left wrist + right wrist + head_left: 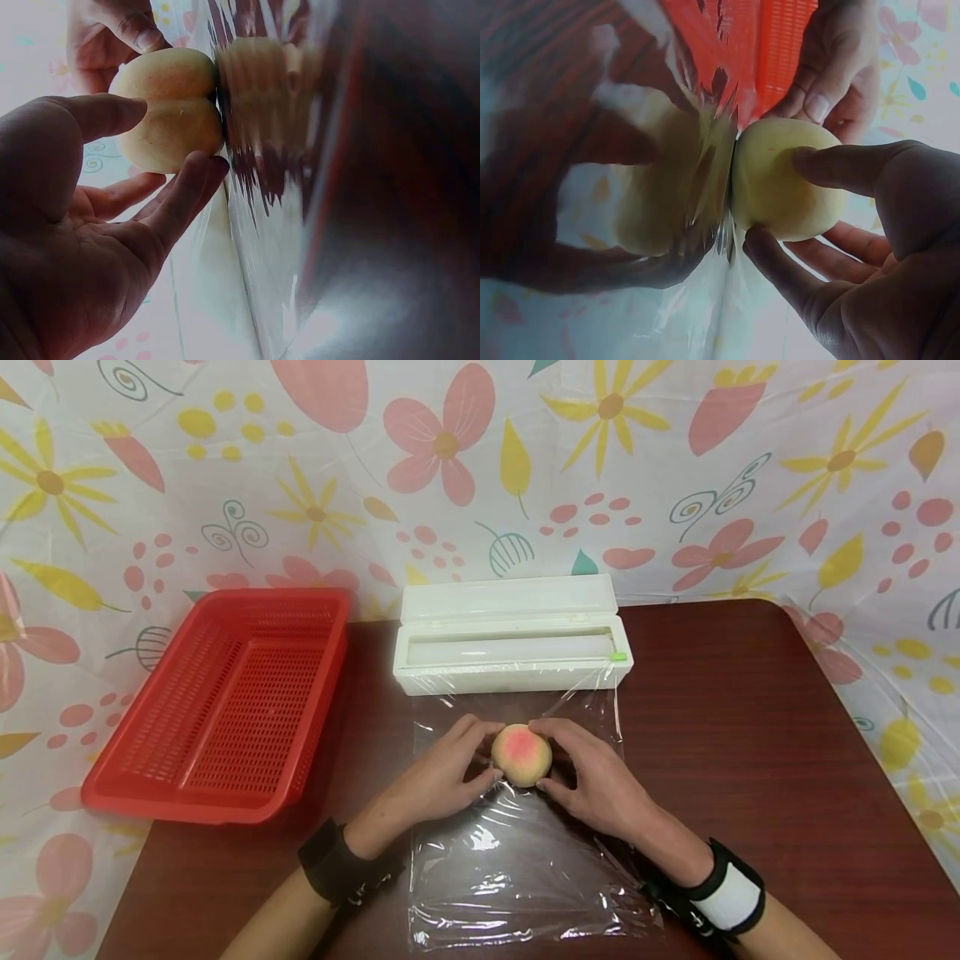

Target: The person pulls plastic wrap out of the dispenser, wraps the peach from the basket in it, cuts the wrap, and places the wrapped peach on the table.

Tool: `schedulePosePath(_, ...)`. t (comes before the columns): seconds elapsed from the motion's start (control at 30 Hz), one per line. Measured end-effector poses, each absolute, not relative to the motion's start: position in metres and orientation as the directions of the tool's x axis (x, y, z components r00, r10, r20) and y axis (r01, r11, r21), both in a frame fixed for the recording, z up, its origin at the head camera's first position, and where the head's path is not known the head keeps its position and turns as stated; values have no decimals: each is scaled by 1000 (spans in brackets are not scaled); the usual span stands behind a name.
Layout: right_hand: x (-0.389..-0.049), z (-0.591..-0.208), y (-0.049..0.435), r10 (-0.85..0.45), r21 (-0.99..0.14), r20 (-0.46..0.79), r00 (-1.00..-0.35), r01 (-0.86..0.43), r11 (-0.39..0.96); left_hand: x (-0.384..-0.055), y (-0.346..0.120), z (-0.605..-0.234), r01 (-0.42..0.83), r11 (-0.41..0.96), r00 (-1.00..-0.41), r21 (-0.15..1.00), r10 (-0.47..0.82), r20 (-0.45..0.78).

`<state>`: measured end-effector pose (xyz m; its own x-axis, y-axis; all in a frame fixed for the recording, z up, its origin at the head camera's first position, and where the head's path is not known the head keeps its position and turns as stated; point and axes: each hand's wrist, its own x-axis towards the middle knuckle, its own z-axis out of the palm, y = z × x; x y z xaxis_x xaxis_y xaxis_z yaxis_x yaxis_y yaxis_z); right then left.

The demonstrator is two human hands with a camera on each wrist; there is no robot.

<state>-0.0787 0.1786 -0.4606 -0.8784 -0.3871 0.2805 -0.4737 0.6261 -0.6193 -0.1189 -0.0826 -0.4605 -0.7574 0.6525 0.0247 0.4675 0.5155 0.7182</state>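
Note:
A yellow peach with a pink blush [521, 755] sits on a sheet of clear cling film [517, 877] spread over the table. My left hand [442, 772] holds its left side between thumb and fingers. From the other side, my right hand [600, 781] grips it the same way. The left wrist view shows the crease down the peach [169, 109], with a thumb [112, 116] against it. In the right wrist view the peach [784, 180] rests right at the film, which mirrors it.
Behind the peach stands an open white box [513, 681] with a film roll [510, 650] inside; the sheet runs out from it toward me. A red plastic basket [300, 777] is at the left on the dark wooden table [720, 710]. A flowered sheet [465, 527] hangs behind.

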Motion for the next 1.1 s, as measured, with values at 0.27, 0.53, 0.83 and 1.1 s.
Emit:
schedulePosePath(0.27,-79,-459,179,-388,-634,268,-882,-465,618,-120,-83,-461,464,518,-758,718,652,19)
schedulePosePath(0.53,-78,-458,179,-389,-646,239,-890,-444,621,-119,-83,-461,486,517,-748,705,663,30)
schedulePosePath(0.83,-78,-459,180,-393,-648,234,-889,-444,619,-119,-84,-461,485,513,-742,708,670,23)
schedulePosePath(1.1,-77,-460,183,-415,-643,255,-873,-474,602,-115,-86,-460,546,554,-733,629,679,38)
